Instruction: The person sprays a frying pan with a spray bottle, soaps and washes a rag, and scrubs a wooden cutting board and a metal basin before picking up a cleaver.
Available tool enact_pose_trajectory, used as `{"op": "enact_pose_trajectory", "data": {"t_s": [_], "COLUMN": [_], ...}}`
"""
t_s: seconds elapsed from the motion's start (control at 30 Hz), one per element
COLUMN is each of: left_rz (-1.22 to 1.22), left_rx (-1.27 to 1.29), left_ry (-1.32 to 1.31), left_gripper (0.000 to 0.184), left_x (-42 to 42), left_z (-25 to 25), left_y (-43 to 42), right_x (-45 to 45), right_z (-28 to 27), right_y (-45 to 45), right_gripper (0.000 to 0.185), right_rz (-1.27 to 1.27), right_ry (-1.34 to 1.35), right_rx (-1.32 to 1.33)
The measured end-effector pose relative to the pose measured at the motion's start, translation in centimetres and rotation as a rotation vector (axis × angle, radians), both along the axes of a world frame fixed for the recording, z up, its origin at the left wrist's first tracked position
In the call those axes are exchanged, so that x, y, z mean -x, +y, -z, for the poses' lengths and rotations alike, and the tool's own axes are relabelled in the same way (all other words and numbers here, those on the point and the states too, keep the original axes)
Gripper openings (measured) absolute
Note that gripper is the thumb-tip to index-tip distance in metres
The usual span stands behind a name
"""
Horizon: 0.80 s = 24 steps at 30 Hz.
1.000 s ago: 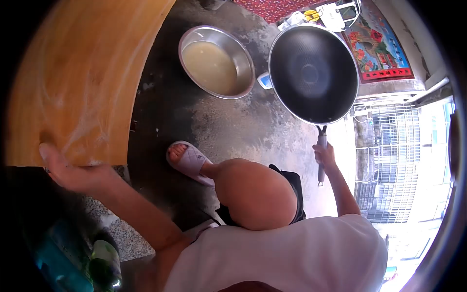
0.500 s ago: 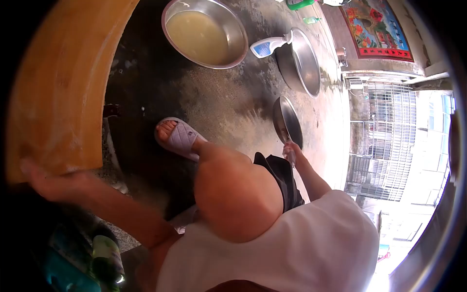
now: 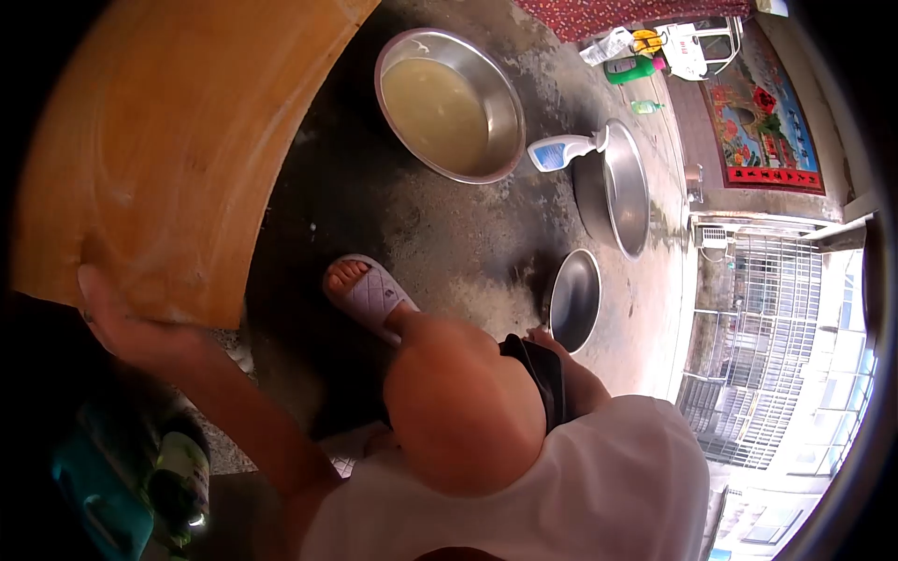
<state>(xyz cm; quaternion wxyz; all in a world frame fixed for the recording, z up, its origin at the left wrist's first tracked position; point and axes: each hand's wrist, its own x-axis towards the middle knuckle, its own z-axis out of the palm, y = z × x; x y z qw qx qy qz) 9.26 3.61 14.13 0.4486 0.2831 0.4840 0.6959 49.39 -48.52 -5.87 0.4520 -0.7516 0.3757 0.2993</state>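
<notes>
At the left, a large tan wooden board point(image 3: 178, 159) with wet-looking patches fills the view's edge. My left hand point(image 3: 140, 332) grips its near edge, the thumb on the face and the other fingers hidden behind. Beyond my bare knee, my right hand point(image 3: 541, 338) is closed around the handle of a metal scoop point(image 3: 574, 299), a wide shallow pan shape. The knee and dark shorts partly cover that hand. Nothing shows inside the scoop's bowl. It hangs over the wet concrete floor.
A steel basin point(image 3: 513, 112) holding cloudy yellowish water stands on the wet floor point(image 3: 440, 224). A spray bottle point(image 3: 559, 152) rests against a second steel basin point(image 3: 599, 192). Beyond are a green bottle point(image 3: 632, 69) and a red patterned cloth point(image 3: 627, 11). A teal container point(image 3: 103, 496) is lower left.
The view has shifted, so the basins and board appear lower and further right. The scoop has turned, showing more of its inside, and my right hand is now closer to the knee.
</notes>
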Motion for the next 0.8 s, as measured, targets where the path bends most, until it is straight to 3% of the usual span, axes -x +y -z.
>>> {"op": "enact_pose_trajectory", "data": {"t_s": [0.07,0.13,0.17,0.2,0.23,0.27,0.3,0.33,0.4,0.5,0.6,0.67,0.73,0.8], "left_rz": [-0.014,-0.034,-0.056,-0.079,-0.104,-0.109,-0.108,-0.105,-0.174,-0.25,-0.229,-0.259,-0.289,-0.293], "left_rx": [-0.06,-0.116,-0.086,-0.058,-0.031,-0.038,-0.039,-0.039,-0.036,-0.063,-0.109,-0.09,-0.111,-0.14], "left_ry": [0.029,0.119,0.078,0.036,-0.009,-0.019,-0.026,-0.031,-0.021,-0.042,-0.091,-0.098,-0.128,-0.164], "left_gripper": [0.048,0.048,0.049,0.05,0.052,0.052,0.053,0.053,0.052,0.051,0.05,0.05,0.047,0.044], "left_x": [1.4,2.3,2.5,2.5,2.6,2.6,2.8,3.1,3.7,5.2,6.7,7.6,8.7,9.7], "left_z": [1.5,2.1,1.6,0.8,0.2,-0.1,-0.3,-0.5,-0.6,-0.6,-0.4,-0.6,-0.3,-0.1], "left_y": [0.3,0.4,0.4,0.3,0.4,0.5,0.4,0.3,0.5,0.7,0.4,0.5,0.4,0.2], "right_x": [1.3,1.4,0.7,-0.1,-1.6,-5.2,-9.9,-7.7,-9.3,-14.7,-13.1,-17.5,-15.7,-16.4], "right_z": [-0.6,-3.1,-4.7,-5.7,-5.4,-3.7,-2.3,-3.5,-2.8,3.5,-1.1,-2.8,-8.8,-11.9], "right_y": [0.5,3.5,6.5,9.2,11.3,14.1,18.0,24.0,31.3,35.7,37.6,38.3,43.0,48.6], "right_gripper": [0.046,0.058,0.064,0.069,0.07,0.069,0.07,0.069,0.052,0.035,0.022,0.021,0.021,0.027], "right_rz": [-0.16,-0.613,-0.8,-0.927,-1.074,-1.099,-1.08,-0.655,-0.571,-0.521,-0.593,-0.847,-1.002,-1.022], "right_ry": [0.022,0.054,-0.038,-0.238,-0.628,-0.79,-0.498,-0.351,-0.032,-0.489,-0.485,-0.552,-0.753,-0.866], "right_rx": [0.305,0.954,1.223,1.263,1.171,0.986,0.542,0.017,-0.229,-0.436,-0.369,-0.324,-0.153,-0.186]}}
